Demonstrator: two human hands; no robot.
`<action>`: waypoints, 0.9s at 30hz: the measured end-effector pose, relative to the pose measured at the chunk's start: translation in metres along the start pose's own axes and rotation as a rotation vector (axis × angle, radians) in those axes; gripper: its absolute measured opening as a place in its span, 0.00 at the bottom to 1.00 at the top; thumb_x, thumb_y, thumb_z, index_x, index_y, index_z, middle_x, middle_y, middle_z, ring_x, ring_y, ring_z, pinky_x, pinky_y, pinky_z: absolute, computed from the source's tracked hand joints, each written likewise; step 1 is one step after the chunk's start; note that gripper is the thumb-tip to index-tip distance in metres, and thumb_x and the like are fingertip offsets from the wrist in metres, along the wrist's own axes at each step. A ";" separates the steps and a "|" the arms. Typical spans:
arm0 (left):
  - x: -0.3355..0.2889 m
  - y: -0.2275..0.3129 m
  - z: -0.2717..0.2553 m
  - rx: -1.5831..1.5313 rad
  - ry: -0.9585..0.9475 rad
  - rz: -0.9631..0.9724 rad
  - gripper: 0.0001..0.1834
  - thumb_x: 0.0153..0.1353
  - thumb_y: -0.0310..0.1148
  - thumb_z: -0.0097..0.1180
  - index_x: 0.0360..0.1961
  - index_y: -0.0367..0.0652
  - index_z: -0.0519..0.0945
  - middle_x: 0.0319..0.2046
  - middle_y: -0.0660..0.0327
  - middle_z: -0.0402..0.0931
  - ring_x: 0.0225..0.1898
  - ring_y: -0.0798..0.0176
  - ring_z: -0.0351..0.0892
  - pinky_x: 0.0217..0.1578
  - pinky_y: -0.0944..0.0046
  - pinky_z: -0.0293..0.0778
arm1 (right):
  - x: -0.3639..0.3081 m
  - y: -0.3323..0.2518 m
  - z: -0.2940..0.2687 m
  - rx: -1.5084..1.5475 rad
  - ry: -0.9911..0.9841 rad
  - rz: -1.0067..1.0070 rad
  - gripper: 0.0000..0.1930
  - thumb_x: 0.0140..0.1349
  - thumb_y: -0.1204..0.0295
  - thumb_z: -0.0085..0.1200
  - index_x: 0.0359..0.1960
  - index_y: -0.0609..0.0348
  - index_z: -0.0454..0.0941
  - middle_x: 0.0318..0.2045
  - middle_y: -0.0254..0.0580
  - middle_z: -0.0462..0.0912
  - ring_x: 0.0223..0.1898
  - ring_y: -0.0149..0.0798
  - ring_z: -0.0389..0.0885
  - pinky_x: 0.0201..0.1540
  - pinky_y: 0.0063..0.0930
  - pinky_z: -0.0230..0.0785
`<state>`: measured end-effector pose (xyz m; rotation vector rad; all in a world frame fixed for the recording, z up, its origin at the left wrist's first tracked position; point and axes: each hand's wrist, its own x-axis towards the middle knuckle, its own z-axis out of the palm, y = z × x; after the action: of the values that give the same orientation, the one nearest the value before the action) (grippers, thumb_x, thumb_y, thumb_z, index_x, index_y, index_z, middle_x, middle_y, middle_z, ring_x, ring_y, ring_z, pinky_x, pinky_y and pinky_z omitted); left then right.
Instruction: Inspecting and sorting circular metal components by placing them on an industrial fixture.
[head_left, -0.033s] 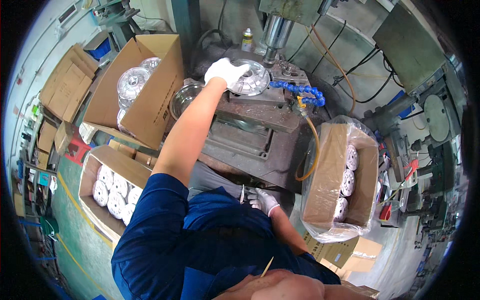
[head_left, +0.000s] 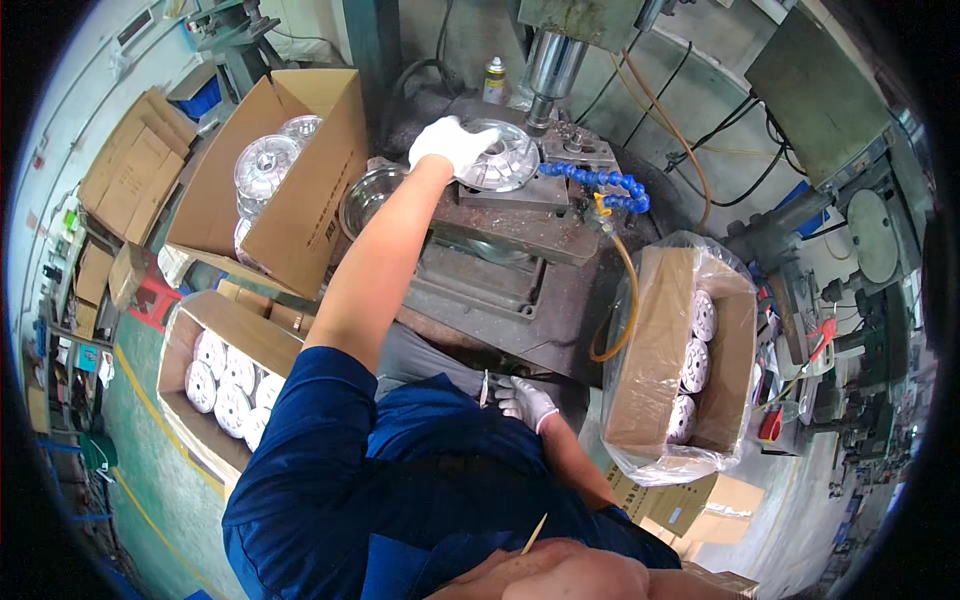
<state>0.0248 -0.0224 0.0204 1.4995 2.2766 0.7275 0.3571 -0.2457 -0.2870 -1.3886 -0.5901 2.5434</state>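
My left hand [head_left: 450,145], in a white glove, grips the left rim of a round silver metal wheel cover [head_left: 502,160]. The disc is over the metal fixture [head_left: 520,193] on the press bed, just below and left of the press ram [head_left: 555,70]. Whether the disc touches the fixture I cannot tell. Low by my lap, my right hand [head_left: 527,402], also gloved, rests with its fingers loosely apart and holds nothing that I can see. A thin pale strip [head_left: 485,388] shows beside its fingertips. A metal bowl [head_left: 368,195] is partly hidden behind my left forearm.
A tall cardboard box [head_left: 310,200] with silver discs stands at left; below it, another box [head_left: 190,330] holds several discs. At right is a plastic-lined box [head_left: 640,370] with discs. A blue segmented hose [head_left: 600,178] crosses beside the fixture. A spray can [head_left: 494,82] stands behind.
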 end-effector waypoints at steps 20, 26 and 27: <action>-0.002 0.002 -0.004 0.006 -0.063 0.004 0.45 0.46 0.68 0.53 0.51 0.35 0.76 0.51 0.46 0.74 0.54 0.49 0.74 0.53 0.58 0.69 | -0.008 -0.001 0.001 0.024 0.053 -0.031 0.21 0.69 0.51 0.39 0.51 0.51 0.72 0.41 0.41 0.78 0.35 0.37 0.75 0.38 0.33 0.70; -0.013 0.009 -0.003 -0.028 0.125 -0.024 0.45 0.49 0.70 0.49 0.49 0.35 0.77 0.49 0.46 0.76 0.52 0.48 0.75 0.53 0.58 0.69 | -0.006 0.004 -0.007 0.060 -0.007 -0.062 0.20 0.68 0.51 0.39 0.50 0.51 0.72 0.39 0.40 0.79 0.35 0.37 0.76 0.38 0.31 0.71; -0.015 0.010 -0.004 -0.023 0.132 -0.038 0.45 0.49 0.70 0.49 0.49 0.35 0.77 0.49 0.46 0.76 0.52 0.48 0.75 0.53 0.58 0.69 | -0.006 0.005 -0.008 0.061 -0.008 -0.066 0.20 0.68 0.51 0.39 0.50 0.51 0.72 0.39 0.40 0.79 0.35 0.37 0.76 0.38 0.31 0.71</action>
<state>0.0361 -0.0336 0.0288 1.4329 2.3767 0.8629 0.3674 -0.2500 -0.2886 -1.3179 -0.5448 2.4948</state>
